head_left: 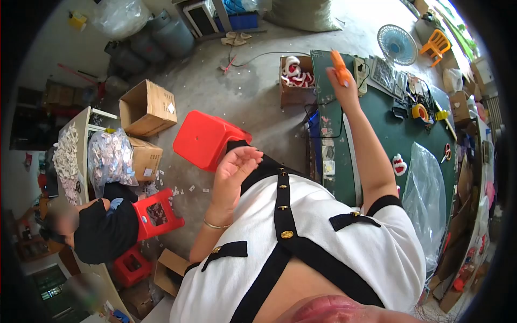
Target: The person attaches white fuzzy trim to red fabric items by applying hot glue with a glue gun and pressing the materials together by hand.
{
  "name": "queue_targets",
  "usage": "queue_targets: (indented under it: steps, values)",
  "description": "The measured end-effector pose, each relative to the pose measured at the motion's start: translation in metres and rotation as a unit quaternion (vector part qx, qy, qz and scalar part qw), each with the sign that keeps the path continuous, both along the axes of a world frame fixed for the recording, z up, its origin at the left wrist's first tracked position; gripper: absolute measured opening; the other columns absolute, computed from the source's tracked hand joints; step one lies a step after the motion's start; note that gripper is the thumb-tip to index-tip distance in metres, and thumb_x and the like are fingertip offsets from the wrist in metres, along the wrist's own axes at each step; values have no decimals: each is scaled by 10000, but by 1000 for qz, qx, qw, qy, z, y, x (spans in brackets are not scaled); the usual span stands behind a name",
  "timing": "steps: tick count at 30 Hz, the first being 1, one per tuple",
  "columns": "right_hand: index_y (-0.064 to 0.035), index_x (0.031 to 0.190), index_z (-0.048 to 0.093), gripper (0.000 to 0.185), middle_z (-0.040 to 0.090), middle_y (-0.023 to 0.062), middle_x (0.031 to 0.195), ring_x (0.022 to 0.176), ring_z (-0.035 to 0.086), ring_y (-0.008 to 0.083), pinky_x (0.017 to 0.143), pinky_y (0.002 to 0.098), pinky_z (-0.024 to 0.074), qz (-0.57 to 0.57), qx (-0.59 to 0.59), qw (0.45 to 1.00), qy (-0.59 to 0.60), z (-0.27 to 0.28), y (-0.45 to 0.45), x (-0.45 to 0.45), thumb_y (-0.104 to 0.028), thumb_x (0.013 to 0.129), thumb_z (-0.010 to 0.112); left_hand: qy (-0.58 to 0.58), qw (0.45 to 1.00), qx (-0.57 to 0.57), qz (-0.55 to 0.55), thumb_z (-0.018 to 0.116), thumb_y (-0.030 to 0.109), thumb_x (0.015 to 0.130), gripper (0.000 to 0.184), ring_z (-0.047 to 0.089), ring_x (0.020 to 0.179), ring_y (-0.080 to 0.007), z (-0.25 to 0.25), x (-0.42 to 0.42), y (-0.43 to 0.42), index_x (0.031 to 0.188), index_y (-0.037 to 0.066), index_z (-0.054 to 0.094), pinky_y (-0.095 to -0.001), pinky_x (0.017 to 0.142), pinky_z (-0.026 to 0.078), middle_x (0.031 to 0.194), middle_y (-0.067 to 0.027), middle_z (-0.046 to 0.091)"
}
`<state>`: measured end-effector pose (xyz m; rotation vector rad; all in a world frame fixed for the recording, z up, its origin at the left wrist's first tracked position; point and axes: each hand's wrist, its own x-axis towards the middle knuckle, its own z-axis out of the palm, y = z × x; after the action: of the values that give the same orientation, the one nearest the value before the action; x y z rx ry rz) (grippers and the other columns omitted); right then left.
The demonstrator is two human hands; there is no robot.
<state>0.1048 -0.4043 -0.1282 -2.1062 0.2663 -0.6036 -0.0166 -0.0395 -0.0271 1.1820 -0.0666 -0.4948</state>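
Note:
My right hand (344,86) reaches over the green table (377,126), its fingers closed around an orange tool (339,63) with a narrow tip. Its exact kind is not clear. A black cable hangs below that wrist. In front of my body, my left hand (237,167) is raised with the palm showing and the fingers loosely bent, holding nothing I can see. Beneath it is a red stool (202,140). Near my right hand stand a pale power strip (360,77) and a carton (297,96) of red and white fluffy pieces.
Scissors (446,153), yellow tape (419,112), a small red-white piece (399,164) and a clear plastic sheet (425,199) lie on the table. A blue fan (397,45) stands beyond. At left, a seated person (105,231) works by a bench; an open carton (148,107) rests nearby.

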Motion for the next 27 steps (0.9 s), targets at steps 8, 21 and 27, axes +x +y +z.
queue_targets:
  steps: [8,21,27]
  values:
    - [-66,1051,575,250,626,25,854,737,597,57,452,191,398,-92,324,941,27,35,19,-128,-250,883,602,5,894,-282,-349,535,3,849,300,549,1115,-305,109,13,-28,1131,-96,534,-382,953,426,1153,-225,567]
    - [-23,1090,539,266,588,45,883,835,603,147,833,317,491,-195,341,909,-140,53,55,-217,-205,899,577,43,566,-435,-699,422,-114,833,341,561,1000,-147,181,3,-87,1163,-51,479,-253,822,452,1080,-108,556]
    - [-30,970,551,204,582,52,892,873,607,170,859,322,470,-216,340,902,-157,48,69,-238,-226,915,555,104,525,-480,-695,429,-112,807,387,559,992,-142,188,-13,-94,1185,-29,436,-248,802,453,1095,-104,542]
